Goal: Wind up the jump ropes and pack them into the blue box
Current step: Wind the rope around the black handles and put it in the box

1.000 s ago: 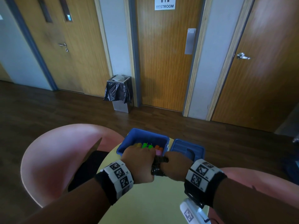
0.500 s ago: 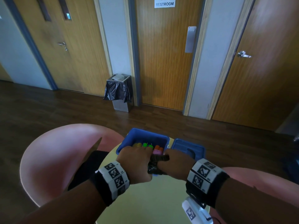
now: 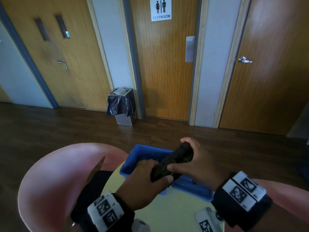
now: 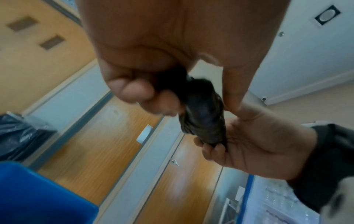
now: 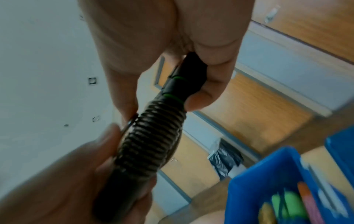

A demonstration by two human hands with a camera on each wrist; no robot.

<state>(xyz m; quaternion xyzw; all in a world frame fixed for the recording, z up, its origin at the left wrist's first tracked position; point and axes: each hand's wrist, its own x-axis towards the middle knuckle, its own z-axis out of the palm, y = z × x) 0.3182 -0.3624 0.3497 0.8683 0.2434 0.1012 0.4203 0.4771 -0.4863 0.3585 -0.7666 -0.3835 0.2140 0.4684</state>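
A black jump rope [image 3: 170, 160], its cord wound in tight coils round the handles, is held tilted above the blue box [image 3: 145, 154]. My left hand [image 3: 147, 180] grips its lower end and my right hand [image 3: 190, 160] grips its upper end. Green rings mark the black jump rope [image 5: 153, 133] near the right hand [image 5: 191, 63] in the right wrist view. The left wrist view shows the left hand [image 4: 149, 75] curled round the black jump rope [image 4: 203, 113]. Coloured handles [image 5: 293, 204] lie inside the blue box [image 5: 268, 166].
The blue lid [image 3: 194, 186] lies right of the box on a small yellow-green round table [image 3: 170, 208]. Pink chairs [image 3: 60, 178] stand at both sides. A bin with a black bag [image 3: 121, 104] stands against the far wall by the restroom door [image 3: 165, 64].
Both hands have lifted the wound black rope from low at the box's near edge to a tilted hold above it. The right hand has moved up and away; the camera tilted.
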